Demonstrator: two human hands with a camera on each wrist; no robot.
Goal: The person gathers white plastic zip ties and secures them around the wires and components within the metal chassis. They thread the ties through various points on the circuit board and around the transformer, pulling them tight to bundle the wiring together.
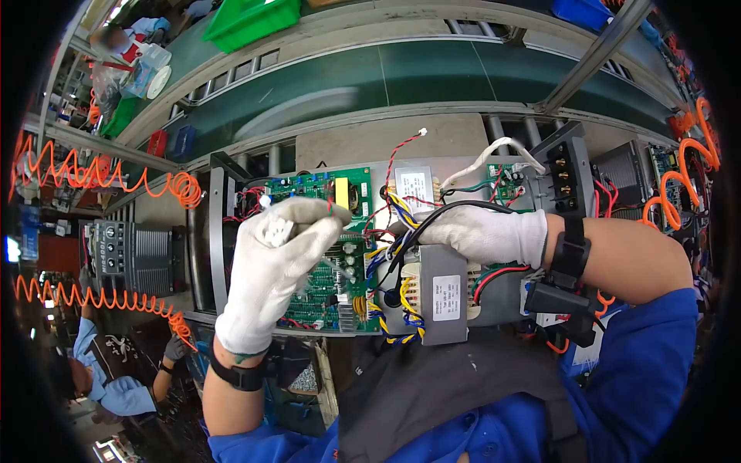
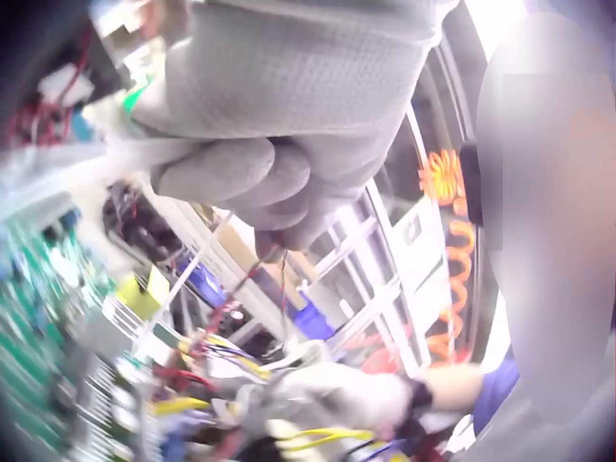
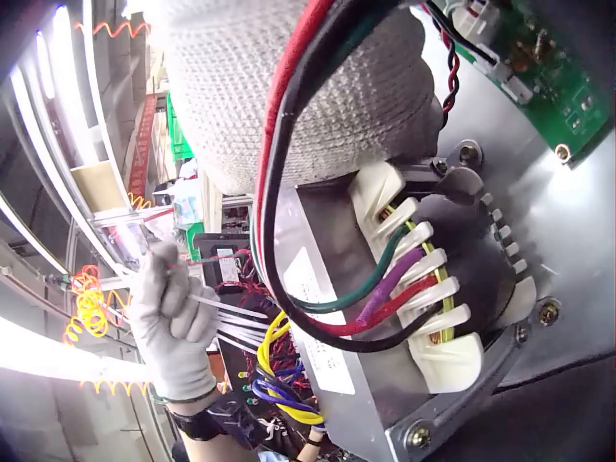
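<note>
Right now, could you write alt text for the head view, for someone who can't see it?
A gloved left hand pinches thin white cable ties over a green circuit board, while the gloved right hand rests on wires atop a grey transformer inside an open metal chassis.

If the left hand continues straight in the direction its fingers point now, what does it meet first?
Probably the green circuit board just beyond the left hand, which grips white cable ties; depth is unclear.

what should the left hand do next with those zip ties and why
Probably pull one tie from the bunch of white cable ties gripped by the left hand and bring it to the loose yellow and blue wires beside the transformer, where the right hand rests.
</note>
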